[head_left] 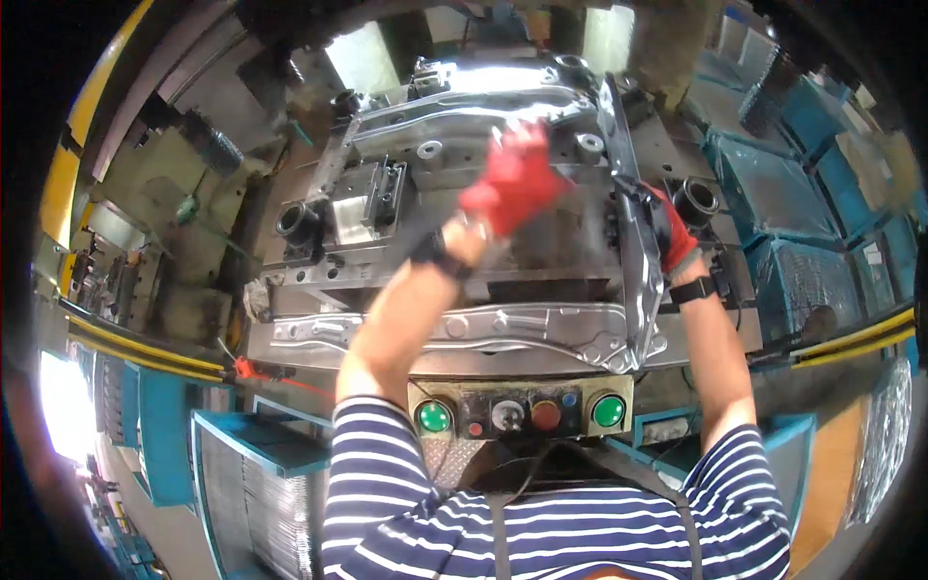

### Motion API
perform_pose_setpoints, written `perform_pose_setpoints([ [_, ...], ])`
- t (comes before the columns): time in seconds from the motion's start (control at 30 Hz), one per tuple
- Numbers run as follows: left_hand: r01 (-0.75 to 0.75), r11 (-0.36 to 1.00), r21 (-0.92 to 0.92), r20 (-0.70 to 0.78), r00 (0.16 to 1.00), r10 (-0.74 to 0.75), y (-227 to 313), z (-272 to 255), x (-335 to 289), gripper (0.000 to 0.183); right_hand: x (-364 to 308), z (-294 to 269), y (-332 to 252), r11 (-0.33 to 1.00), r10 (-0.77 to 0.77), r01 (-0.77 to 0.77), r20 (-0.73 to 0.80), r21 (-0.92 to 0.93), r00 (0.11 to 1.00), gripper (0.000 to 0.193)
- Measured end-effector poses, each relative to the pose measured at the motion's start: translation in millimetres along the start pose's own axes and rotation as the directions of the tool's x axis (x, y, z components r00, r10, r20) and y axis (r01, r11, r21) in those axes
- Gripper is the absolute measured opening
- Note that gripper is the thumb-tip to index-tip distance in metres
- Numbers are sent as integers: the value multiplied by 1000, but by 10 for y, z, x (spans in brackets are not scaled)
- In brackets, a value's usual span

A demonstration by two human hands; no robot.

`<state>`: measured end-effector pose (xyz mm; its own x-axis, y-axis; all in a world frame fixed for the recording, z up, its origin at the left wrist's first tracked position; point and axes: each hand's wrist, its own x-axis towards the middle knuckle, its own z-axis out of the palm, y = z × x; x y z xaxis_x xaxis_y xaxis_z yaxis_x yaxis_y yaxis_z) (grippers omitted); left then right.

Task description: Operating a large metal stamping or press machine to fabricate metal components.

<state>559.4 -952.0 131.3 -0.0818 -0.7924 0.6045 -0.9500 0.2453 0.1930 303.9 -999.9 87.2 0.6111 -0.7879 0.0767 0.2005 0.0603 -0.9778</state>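
Note:
Both my hands wear red gloves. My left hand [517, 174] reaches over the middle of a metal press die [464, 251], blurred by motion, with its fingers apart and nothing seen in them. Just beyond its fingertips lies a long silvery stamped metal bar [435, 114] on the far side of the die. My right hand [674, 232] is closed on another long stamped metal bar [638, 290], which runs near to far along the die's right side. That bar hides part of the right fingers. A third stamped bar [493, 324] lies across the die's near edge.
A control box with two green buttons [608, 411] stands between me and the die. Round black posts [298, 222] rise at the die's sides. Blue crates [773, 184] stack at the right; a blue rack of metal parts [271, 503] stands lower left. Yellow rails [145, 346] flank the press.

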Motion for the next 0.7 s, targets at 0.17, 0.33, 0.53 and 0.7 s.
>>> perform_pose_setpoints([
  [0.17,-92,848,522,398,906,-147,-1141,288,1085,61,-2,149,-123,933,181,-167,-15,318,983,20],
  [0.33,-76,887,456,322,943,-84,-1927,718,1203,47,14,280,-168,955,229,-199,-124,221,965,21],
  [0.53,-294,779,554,109,953,282,-1146,172,1002,42,-15,-76,-71,997,40,-28,-185,67,982,25],
  [0.7,-218,806,551,47,972,230,-667,-888,-101,52,89,-75,25,989,3,-26,-161,-144,987,28],
])
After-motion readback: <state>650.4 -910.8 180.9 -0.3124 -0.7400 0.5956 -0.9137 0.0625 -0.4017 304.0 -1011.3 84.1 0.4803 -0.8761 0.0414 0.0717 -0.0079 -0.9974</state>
